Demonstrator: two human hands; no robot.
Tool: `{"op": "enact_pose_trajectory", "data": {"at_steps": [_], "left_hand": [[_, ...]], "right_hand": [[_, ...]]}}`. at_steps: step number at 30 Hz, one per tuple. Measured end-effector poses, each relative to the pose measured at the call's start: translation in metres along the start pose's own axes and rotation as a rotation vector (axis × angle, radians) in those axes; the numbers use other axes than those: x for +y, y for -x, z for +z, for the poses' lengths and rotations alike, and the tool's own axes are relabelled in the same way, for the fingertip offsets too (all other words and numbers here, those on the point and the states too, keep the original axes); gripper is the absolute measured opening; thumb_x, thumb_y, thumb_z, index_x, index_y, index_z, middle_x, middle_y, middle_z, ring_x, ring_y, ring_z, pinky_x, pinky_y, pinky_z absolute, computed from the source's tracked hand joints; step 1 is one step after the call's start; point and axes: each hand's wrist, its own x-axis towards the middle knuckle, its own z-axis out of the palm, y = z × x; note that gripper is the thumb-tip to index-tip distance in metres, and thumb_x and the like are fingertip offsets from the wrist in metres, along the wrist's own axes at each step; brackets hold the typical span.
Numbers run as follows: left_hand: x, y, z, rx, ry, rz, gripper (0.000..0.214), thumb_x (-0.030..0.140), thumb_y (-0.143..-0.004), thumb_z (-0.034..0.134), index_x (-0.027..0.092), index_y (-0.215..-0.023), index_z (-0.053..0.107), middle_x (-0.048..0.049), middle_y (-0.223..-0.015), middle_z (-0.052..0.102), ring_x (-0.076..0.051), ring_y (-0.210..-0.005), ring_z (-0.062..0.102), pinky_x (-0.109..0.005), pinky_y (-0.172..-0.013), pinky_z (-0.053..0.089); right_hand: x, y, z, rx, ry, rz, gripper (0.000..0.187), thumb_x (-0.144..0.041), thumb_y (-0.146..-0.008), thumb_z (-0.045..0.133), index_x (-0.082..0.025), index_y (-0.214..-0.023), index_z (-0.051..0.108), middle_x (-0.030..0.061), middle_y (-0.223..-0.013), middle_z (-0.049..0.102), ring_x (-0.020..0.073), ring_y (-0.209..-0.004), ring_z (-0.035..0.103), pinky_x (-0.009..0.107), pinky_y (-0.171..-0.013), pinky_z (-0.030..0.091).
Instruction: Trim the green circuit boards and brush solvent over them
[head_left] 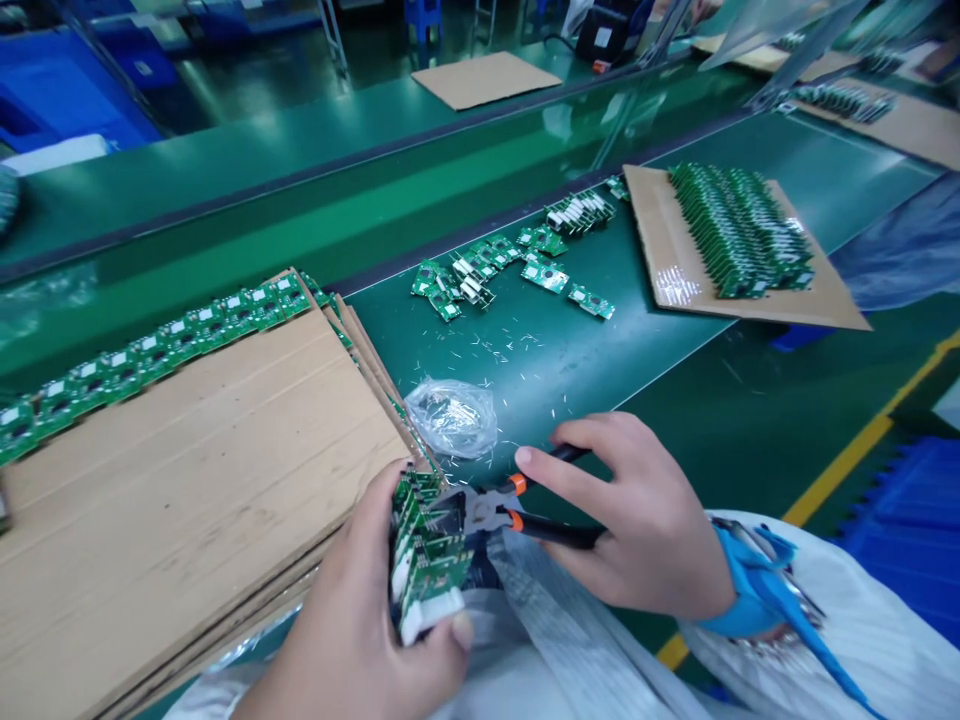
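My left hand is closed around a small stack of green circuit boards with white connectors, held upright near my lap. In my right hand is a pair of cutting pliers with black and orange handles, which stand apart. The plier jaws reach the edge of the held boards; whether they grip a pin I cannot tell. Just beyond lies a clear plastic bag with thin metal clippings in it. More clippings are scattered on the green bench around it.
Stacked cardboard sheets lie at left, with a row of circuit boards along their far edge. Loose boards are spread mid-bench. At right, a cardboard sheet bears a dense batch of boards. A blue wrist strap circles my right wrist.
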Motion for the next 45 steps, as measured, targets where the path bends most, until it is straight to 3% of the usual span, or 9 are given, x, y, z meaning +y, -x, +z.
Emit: {"op": "enact_pose_trajectory", "data": {"at_steps": [8,14,19,26,38,45], "left_hand": [[0.005,-0.002,0.003,-0.001,-0.030,-0.029,0.064,0.033,-0.075,0.051,0.019,-0.134,0.032,-0.0114,-0.125,0.056,-0.028,-0.114,0.055,-0.040,-0.094,0.046],[-0.009,-0.007,0.000,-0.103,-0.096,0.014,0.070,0.032,-0.074,0.057,0.020,-0.136,0.025,-0.0137,-0.127,0.056,-0.030,-0.113,0.057,-0.041,-0.087,0.052],[-0.013,-0.007,0.003,-0.099,-0.099,0.005,0.069,0.030,-0.074,0.058,0.021,-0.134,0.025,-0.0138,-0.127,0.056,-0.030,-0.112,0.058,-0.041,-0.087,0.052],[-0.004,-0.010,0.002,-0.159,0.059,-0.096,0.059,0.029,-0.075,0.055,0.020,-0.128,0.031,-0.0107,-0.122,0.057,-0.026,-0.111,0.057,-0.041,-0.092,0.048],[0.004,-0.014,0.006,-0.157,0.166,-0.195,0.058,0.029,-0.070,0.055,0.019,-0.124,0.038,-0.0101,-0.120,0.059,-0.028,-0.110,0.056,-0.043,-0.092,0.045],[0.020,-0.021,0.003,-0.158,0.207,-0.309,0.050,0.029,-0.067,0.052,0.018,-0.115,0.047,-0.0072,-0.103,0.064,-0.025,-0.094,0.061,-0.039,-0.083,0.048]], "right_hand": [[-0.001,-0.003,0.007,0.071,0.050,-0.041,0.040,-0.020,-0.073,0.064,-0.023,-0.112,0.058,0.0086,-0.090,0.053,0.0216,-0.076,0.048,0.039,-0.066,0.042],[0.000,-0.003,0.009,0.076,0.074,-0.031,0.034,-0.023,-0.075,0.064,-0.021,-0.109,0.063,0.0071,-0.084,0.057,0.0177,-0.070,0.047,0.034,-0.063,0.042],[-0.002,-0.004,0.010,0.065,0.071,-0.028,0.030,-0.025,-0.078,0.062,-0.020,-0.108,0.064,0.0061,-0.080,0.058,0.0164,-0.067,0.047,0.032,-0.062,0.042],[-0.002,-0.004,0.011,0.063,0.088,-0.042,0.030,-0.024,-0.077,0.063,-0.020,-0.106,0.065,0.0053,-0.077,0.059,0.0156,-0.064,0.046,0.030,-0.059,0.041],[0.001,-0.006,0.009,0.056,0.117,-0.065,0.027,-0.027,-0.079,0.062,-0.020,-0.105,0.066,0.0046,-0.075,0.060,0.0149,-0.061,0.046,0.030,-0.057,0.039],[0.000,-0.007,0.003,-0.040,0.057,-0.011,0.028,-0.028,-0.081,0.059,-0.018,-0.106,0.066,0.0046,-0.075,0.063,0.0153,-0.060,0.054,0.029,-0.052,0.042]]}}
